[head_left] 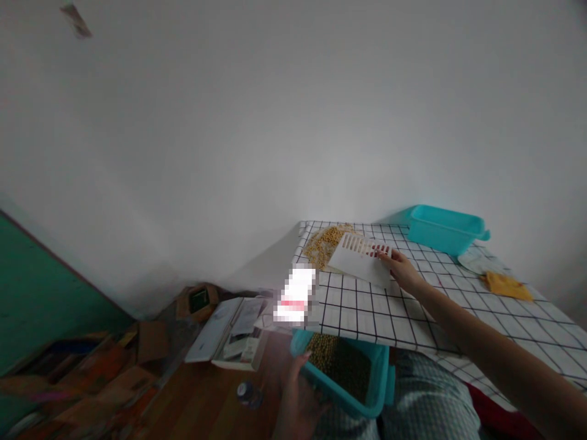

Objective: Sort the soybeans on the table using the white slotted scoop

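Note:
My right hand [400, 269] is closed on the edge of a white slotted plastic board [360, 260], which lies tilted over the table. Just left of the board, a spread of yellow soybeans [324, 244] rests on what looks like clear plastic. Below the table's front edge is a turquoise plastic basin [380, 382], by my lap. In it are yellow beans [323, 351] at the left and darker green beans [351, 370] beside them. My left hand [300, 382] grips the basin's left rim, thumb over the edge.
A second turquoise basin [447, 229] stands at the table's back right, near a yellow cloth [508, 286]. A blurred bright rectangle [297, 293] is at the table's left edge. On the floor are an open white box [241, 333], cardboard boxes [153, 342] and a small bottle [245, 391].

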Available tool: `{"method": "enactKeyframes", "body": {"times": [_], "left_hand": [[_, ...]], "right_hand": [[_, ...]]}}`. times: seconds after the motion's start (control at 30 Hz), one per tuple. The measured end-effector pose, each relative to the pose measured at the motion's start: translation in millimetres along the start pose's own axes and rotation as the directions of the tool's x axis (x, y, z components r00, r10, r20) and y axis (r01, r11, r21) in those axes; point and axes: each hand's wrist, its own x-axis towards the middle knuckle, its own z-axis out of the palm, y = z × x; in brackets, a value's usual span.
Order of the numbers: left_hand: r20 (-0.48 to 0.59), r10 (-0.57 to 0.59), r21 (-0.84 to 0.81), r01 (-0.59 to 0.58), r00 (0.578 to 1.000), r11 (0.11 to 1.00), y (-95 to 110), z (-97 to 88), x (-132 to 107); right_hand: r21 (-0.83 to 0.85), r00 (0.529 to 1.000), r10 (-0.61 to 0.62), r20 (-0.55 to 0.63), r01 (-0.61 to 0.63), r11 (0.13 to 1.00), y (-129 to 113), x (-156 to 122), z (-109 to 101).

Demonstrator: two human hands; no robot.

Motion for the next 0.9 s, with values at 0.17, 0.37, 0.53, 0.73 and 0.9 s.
{"method": "enactKeyframes", "body": {"times": [0.17,0.37,0.53,0.73,0.9], "left_hand": [[0.003,0.004,-0.018,-0.004,1.000,1.000,-2.0,-3.4,3.6],[0.011,-0.012,-0.033,0.012,1.000,0.999,-2.4,-2.6,1.9],[0.020,-0.017,-0.054,0.018,1.000,0.998,-1.3,-3.3,2.0],[0.061,-0.007,-0.063,0.011,0.998,0.998,-4.6,-14.7,13.8],[0.074,-0.047,-0.082,0.053,0.996,0.995,-5.4,-18.1,19.5]], "right_hand": [[-0.024,0.997,-0.005,0.080,0.007,1.000,2.5,-12.9,11.5],[-0.172,0.977,-0.127,0.169,0.156,0.973,9.0,-14.7,23.7],[-0.111,0.990,-0.135,0.035,0.138,0.984,9.6,9.8,10.1],[0.009,0.976,-0.112,-0.187,0.116,0.993,3.3,37.0,-14.3],[0.057,0.906,-0.121,-0.405,0.157,0.986,1.2,58.7,-34.3]]}}
